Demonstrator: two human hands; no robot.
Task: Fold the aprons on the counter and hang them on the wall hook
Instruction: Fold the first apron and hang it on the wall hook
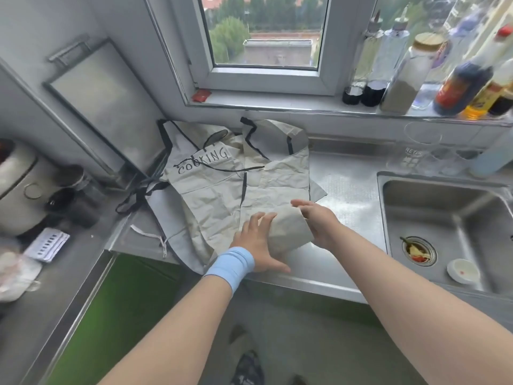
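Note:
Two beige aprons with black trim lie spread and overlapping on the steel counter [341, 190]. The left apron [205, 190] carries a "COOKING" patch, and its black ties trail off to the left. The right apron [277, 176] lies crumpled, its neck loop against the back wall. Its lower hem [290, 232] is lifted and curled over near the counter's front edge. My left hand [259, 243], with a blue wristband, lies flat on the cloth beside that curl. My right hand [316, 218] grips the curled hem from the right.
A steel sink [444, 226] with a small white dish sits to the right. Bottles and jars line the window sill [277, 104]. Clear glasses stand behind the sink. A metal tray leans on the left wall, with a white appliance and small items on the left counter.

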